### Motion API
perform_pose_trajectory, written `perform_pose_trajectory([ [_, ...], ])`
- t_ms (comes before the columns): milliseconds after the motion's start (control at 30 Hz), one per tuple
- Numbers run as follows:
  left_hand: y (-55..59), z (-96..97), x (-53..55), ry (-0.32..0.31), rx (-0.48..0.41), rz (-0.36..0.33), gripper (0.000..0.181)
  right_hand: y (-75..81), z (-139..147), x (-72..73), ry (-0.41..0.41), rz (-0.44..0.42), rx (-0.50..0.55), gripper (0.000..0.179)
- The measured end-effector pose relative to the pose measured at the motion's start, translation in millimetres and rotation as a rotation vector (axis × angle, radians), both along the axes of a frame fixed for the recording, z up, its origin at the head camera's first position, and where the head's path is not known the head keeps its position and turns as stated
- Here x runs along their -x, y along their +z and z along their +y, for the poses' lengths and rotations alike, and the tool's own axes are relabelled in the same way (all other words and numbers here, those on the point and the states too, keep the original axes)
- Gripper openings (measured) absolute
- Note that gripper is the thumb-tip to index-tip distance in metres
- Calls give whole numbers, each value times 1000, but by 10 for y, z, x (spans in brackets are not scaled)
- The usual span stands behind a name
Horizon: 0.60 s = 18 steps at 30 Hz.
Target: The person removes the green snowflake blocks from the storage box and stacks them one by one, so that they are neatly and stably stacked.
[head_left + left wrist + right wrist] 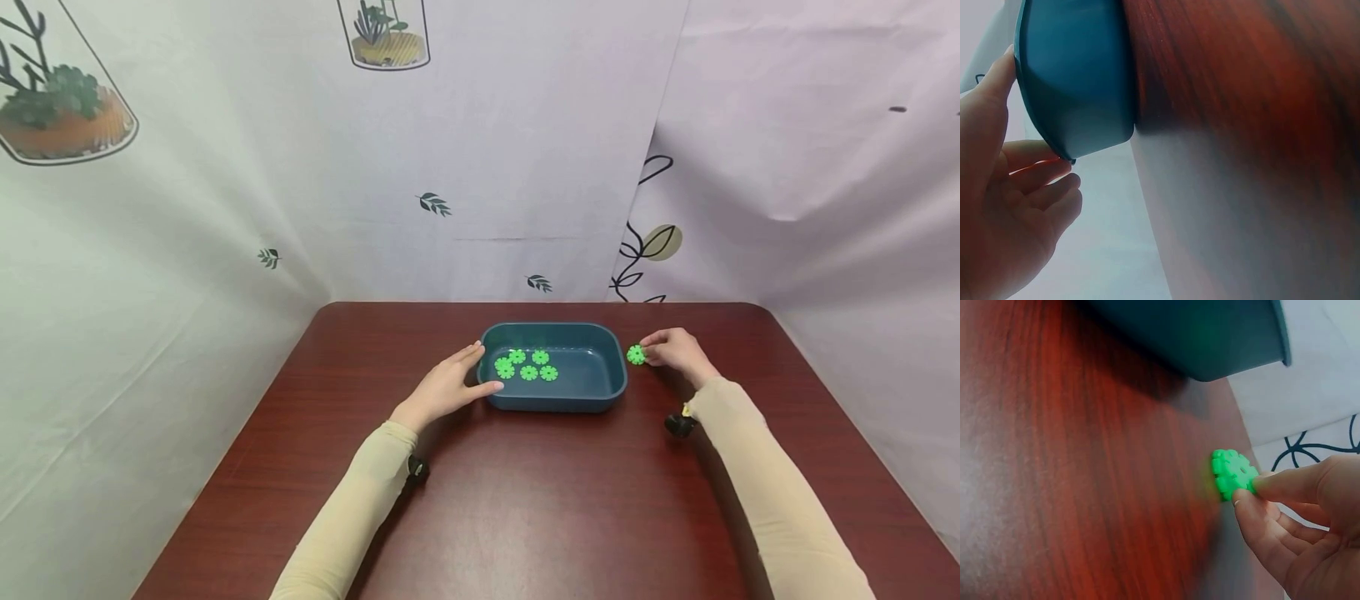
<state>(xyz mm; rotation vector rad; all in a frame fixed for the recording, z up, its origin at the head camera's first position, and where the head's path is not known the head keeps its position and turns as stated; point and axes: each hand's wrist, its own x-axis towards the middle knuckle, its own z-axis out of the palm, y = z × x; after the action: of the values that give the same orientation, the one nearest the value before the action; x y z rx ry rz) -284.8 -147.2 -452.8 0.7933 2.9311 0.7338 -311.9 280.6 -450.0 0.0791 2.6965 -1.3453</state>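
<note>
A dark teal container [585,404] sits on the table, with several green notched snowflake discs [528,372] lying in its left half. My left hand [442,387] holds the container's left end, thumb over the rim and fingers by the back corner. In the left wrist view the thumb and fingers meet the container's rim [1029,106]. Just right of the container, my right hand [678,352] pinches one green snowflake disc [1232,472] between thumb and index finger. Whether that disc touches the table cannot be told.
The reddish-brown wooden table [525,500] reaches back to a white printed cloth [525,167], which also hangs at both sides. A small black device [680,425] is at the right wrist, and another black device [417,469] at the left.
</note>
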Motion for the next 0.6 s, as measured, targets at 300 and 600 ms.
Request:
perform_pose_trajectory([
  [300,-12,-3,-2,-3,2,3,94,-33,-12,16,-12,-15,-16,30],
  [600,1,-2,-3,-1,2,-1,95,-70,-6,38,-8,-24,-20,29],
])
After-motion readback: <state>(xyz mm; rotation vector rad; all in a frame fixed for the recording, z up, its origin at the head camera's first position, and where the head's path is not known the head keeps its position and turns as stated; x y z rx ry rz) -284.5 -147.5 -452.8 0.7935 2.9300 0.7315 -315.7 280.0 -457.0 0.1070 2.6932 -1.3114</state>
